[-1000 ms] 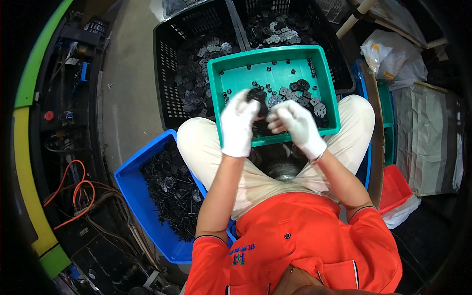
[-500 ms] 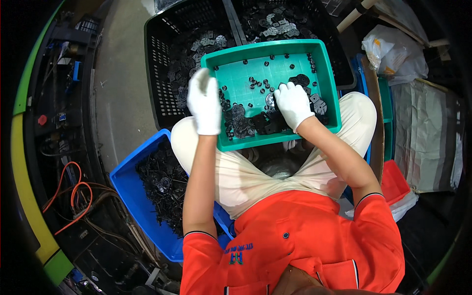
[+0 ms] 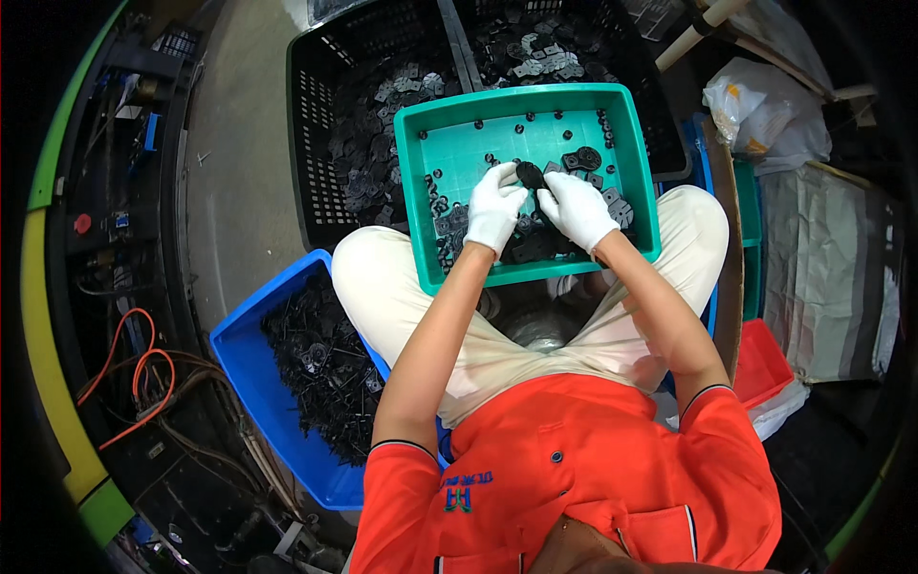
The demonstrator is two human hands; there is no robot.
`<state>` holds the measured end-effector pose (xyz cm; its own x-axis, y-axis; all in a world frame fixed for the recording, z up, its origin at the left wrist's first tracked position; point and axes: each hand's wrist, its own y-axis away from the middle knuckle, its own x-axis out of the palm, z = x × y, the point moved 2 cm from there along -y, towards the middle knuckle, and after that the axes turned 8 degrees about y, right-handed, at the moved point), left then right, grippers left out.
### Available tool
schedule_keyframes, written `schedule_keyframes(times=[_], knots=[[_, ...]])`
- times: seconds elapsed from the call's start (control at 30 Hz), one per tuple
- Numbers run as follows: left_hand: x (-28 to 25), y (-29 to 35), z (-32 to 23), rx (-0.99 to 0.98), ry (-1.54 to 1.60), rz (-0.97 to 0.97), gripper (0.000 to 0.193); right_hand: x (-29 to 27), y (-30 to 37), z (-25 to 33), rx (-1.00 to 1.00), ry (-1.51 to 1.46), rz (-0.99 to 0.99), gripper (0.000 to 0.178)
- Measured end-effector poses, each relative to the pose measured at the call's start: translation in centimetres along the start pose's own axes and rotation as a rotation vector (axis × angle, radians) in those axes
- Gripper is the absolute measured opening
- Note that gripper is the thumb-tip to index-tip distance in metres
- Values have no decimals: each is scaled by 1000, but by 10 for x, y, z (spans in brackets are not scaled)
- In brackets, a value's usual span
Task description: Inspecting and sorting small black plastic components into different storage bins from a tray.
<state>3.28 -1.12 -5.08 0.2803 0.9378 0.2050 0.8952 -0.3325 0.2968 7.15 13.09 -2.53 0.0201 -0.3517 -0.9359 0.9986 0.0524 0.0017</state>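
Observation:
A green tray (image 3: 524, 96) rests across my lap, with black plastic parts inside it. Both hands wear white gloves and meet over the middle of the tray. Between their fingertips is a small rounded black plastic part (image 3: 529, 174). My left hand (image 3: 494, 209) pinches it from the left, and my right hand (image 3: 579, 207) grips its right side. Small black rings (image 3: 519, 128) lie scattered on the tray floor. Flat black plates (image 3: 581, 159) lie by the right wall, and more dark pieces are heaped under my hands, partly hidden.
Beyond the tray stands a divided black crate (image 3: 316, 143) full of flat dark parts. At my left is a blue bin (image 3: 249, 373) with thin black pieces. A red bin (image 3: 762, 364) and plastic bags (image 3: 770, 110) are on the right. An orange hose (image 3: 158, 383) hangs among machinery at far left.
My left hand has come from the tray's left rim to its middle, beside my right hand. A black part has been lifted from the tray and now sits between both hands' fingers.

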Motion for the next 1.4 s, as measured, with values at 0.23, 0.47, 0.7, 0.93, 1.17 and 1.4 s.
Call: schedule_keyframes(times=[0.23,0.47,0.7,0.93,1.17,1.4], knots=[[8,30,-48,-11,313,-39,49,-26,12,16,273,-1047,232,31],[16,48,-67,87,399,-67,43,-43,27,36,352,-1077,62,29],[15,44,-78,50,141,-46,30,-52,30,41,193,-719,190,20],[-24,24,-51,-16,8,-101,23,-78,-46,-34,300,-1195,21,30],[21,27,-21,285,-868,278,40,-54,-44,-50,399,-976,151,34],[33,19,-12,439,-1113,493,37,-28,22,-31,164,-416,193,21]])
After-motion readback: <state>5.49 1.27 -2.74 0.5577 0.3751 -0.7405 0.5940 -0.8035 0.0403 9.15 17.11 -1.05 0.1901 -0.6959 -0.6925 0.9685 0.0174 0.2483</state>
